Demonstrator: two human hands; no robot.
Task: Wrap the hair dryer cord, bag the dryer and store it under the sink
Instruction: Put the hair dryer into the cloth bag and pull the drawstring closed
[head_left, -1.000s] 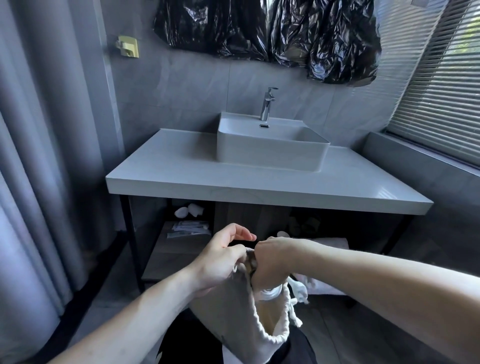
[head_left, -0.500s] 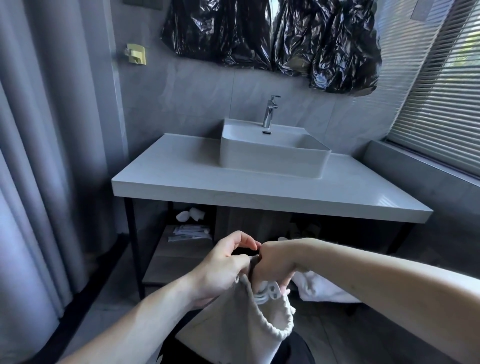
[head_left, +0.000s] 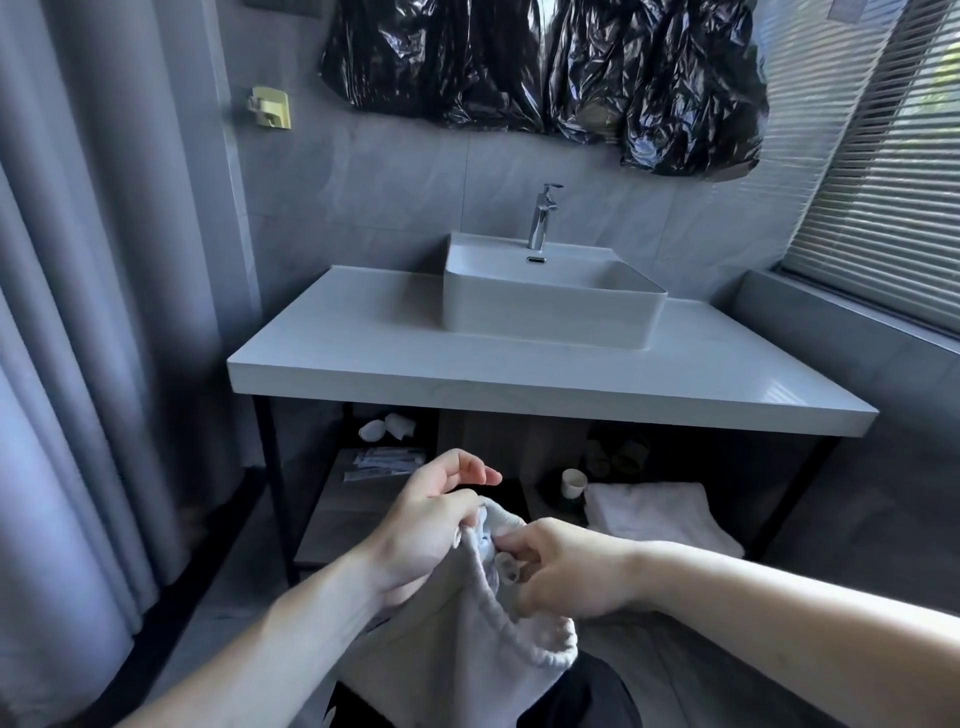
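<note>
A white cloth drawstring bag (head_left: 457, 639) hangs in front of me, below the vanity counter (head_left: 519, 379). My left hand (head_left: 426, 525) pinches the bag's upper rim. At the bag's mouth, my right hand (head_left: 566, 571) grips something small and pale with a cord end (head_left: 506, 564) showing; I cannot tell whether it is the drawstring or the dryer's plug. The hair dryer itself is hidden inside the bag. The white sink (head_left: 550, 296) sits on the counter, with an open shelf (head_left: 343, 514) beneath it.
The shelf under the sink holds small packets (head_left: 384, 462), rolled white items (head_left: 395, 426), a cup (head_left: 573, 482) and a folded white towel (head_left: 660, 514). A grey curtain (head_left: 78, 364) hangs at the left, window blinds at the right, black plastic (head_left: 545, 78) over the mirror.
My right hand has drawn back out of the bag's mouth toward the right and now pinches at its edge. The view has tilted down and the bag sits lower.
</note>
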